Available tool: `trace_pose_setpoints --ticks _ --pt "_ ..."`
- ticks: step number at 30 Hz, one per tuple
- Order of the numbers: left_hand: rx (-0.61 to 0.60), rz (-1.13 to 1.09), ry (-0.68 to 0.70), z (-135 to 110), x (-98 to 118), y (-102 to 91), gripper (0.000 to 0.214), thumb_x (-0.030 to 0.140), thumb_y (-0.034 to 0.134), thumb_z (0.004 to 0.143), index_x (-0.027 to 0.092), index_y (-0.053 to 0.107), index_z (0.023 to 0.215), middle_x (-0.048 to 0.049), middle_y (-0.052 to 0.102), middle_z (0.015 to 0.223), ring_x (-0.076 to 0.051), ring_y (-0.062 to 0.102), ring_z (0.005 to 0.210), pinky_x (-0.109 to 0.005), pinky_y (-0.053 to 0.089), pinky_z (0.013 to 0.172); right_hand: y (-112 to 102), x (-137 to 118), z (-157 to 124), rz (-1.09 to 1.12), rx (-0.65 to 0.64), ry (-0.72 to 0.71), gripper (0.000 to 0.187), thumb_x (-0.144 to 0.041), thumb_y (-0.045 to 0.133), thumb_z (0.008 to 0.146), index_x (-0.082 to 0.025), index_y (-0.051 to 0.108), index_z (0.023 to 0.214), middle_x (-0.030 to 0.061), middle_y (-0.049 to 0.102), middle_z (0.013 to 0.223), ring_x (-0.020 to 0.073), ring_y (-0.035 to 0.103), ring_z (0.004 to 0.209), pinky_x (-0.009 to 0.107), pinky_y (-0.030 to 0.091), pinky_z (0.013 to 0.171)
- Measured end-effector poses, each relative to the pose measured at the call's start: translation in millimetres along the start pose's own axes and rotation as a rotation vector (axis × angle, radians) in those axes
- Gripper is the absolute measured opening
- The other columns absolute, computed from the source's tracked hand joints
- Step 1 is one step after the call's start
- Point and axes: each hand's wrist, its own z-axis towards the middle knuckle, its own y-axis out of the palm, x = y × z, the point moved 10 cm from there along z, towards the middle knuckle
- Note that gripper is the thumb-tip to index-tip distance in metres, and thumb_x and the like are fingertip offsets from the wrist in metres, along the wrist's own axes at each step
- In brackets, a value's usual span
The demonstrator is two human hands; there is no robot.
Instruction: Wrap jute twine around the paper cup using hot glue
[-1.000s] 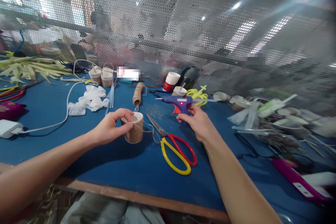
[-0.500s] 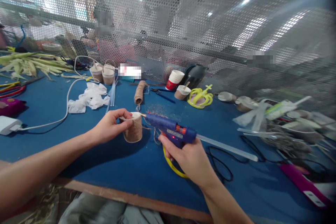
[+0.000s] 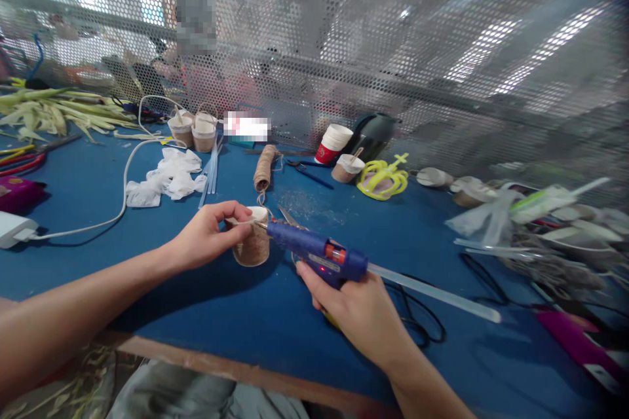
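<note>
My left hand pinches the rim of a small paper cup wrapped in brown twine, its white lip showing at the top. In my right hand is a blue glue gun, its red light lit and a long clear glue stick poking out the back. The gun's metal nozzle meets the upper side of the cup near my left fingertips. Behind the cup lies a roll of twine. Scissors are partly hidden behind the gun.
Wrapped cups stand at the back left, near white crumpled plastic and loose glue sticks. Farther right are pliers, stacked paper cups and a yellow crown-shaped piece. A black cord trails beside my right hand.
The glue gun's nozzle has moved down from the cup's rim onto its upper side. My right hand has tilted slightly, while my left hand keeps its hold. The view has shifted a little.
</note>
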Motion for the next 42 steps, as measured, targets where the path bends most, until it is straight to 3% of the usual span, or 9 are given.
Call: trace_pose_setpoints --ticks 7,19,26,32,42 --pt "0.008 -0.029 0.004 -0.4 1.1 -0.2 0.017 0.031 0.056 0.074 0.014 0.054 0.07 -0.0058 0.066 0.083 -0.019 0.059 0.085 -0.031 0.046 0.075 1.3 7.0 -0.6 0.06 0.013 0.023 0.017 -0.032 0.055 0.073 -0.019 0.063 0.079 -0.0004 0.057 0.047 0.0159 0.056 0.039 0.027 0.049 0.044" --pt "0.016 -0.04 -0.006 0.1 0.6 -0.9 0.018 0.032 0.055 0.073 0.015 0.054 0.07 -0.0081 0.066 0.087 -0.02 0.06 0.086 -0.034 0.045 0.078 1.1 11.0 -2.6 -0.042 0.024 0.04 0.021 -0.035 0.053 0.075 -0.021 0.053 0.059 -0.0003 0.054 0.042 0.0164 0.056 0.04 0.029 0.049 0.049" --pt "0.014 -0.035 -0.005 -0.4 -0.1 -1.1 0.017 0.032 0.056 0.073 0.015 0.054 0.071 -0.0087 0.066 0.087 -0.021 0.059 0.089 -0.035 0.044 0.081 3.1 6.1 -3.2 -0.029 0.022 -0.002 0.017 -0.033 0.052 0.075 -0.018 0.06 0.073 -0.0011 0.055 0.045 0.0143 0.054 0.038 0.026 0.048 0.045" --pt "0.008 -0.034 -0.012 -0.4 0.0 0.4 0.018 0.032 0.056 0.073 0.014 0.054 0.071 -0.009 0.066 0.089 -0.022 0.06 0.089 -0.035 0.045 0.08 4.2 8.9 -5.5 -0.092 0.017 -0.038 0.029 -0.035 0.049 0.078 -0.02 0.055 0.054 -0.0009 0.054 0.04 0.0139 0.055 0.037 0.024 0.047 0.044" --pt "-0.01 -0.059 -0.019 -0.6 1.9 1.7 0.016 0.029 0.054 0.075 0.015 0.052 0.068 -0.0084 0.066 0.089 -0.02 0.06 0.092 -0.031 0.044 0.08 -3.3 9.7 -2.3 -0.085 0.068 -0.008 0.033 -0.037 0.049 0.077 -0.021 0.047 0.048 -0.0005 0.053 0.04 0.0137 0.054 0.039 0.024 0.046 0.045"
